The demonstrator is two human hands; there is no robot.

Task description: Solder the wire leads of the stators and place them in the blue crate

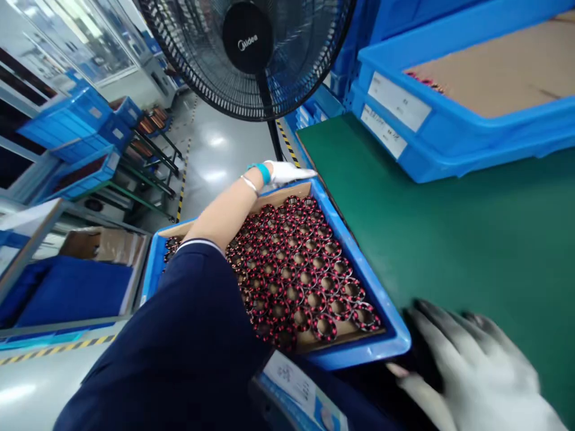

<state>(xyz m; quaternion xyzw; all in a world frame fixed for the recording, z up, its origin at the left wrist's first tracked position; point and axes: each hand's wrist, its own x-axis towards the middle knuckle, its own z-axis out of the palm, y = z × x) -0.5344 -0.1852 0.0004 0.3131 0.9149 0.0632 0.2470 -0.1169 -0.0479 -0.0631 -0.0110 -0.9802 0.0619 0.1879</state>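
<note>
A blue tray [386, 320] holds many dark rings with pink-red marks, standing in rows on a brown liner. My left hand [287, 172], in a white glove with a teal band at the wrist, rests at the tray's far rim; its fingers look stretched out toward the far corner. My left arm reaches across the tray and hides some of the rings. At the lower right, my right hand [480, 365], gloved in white and grey, is blurred above the green tabletop [449, 239], beside the tray's near corner. Its fingers are spread with nothing between them.
Stacked blue bins [426, 137] stand on the table at the upper right. A black fan [247, 39] is beyond the tray. Racks with blue crates [76, 126] line the left, past a grey floor. A badge [299, 389] hangs near my body.
</note>
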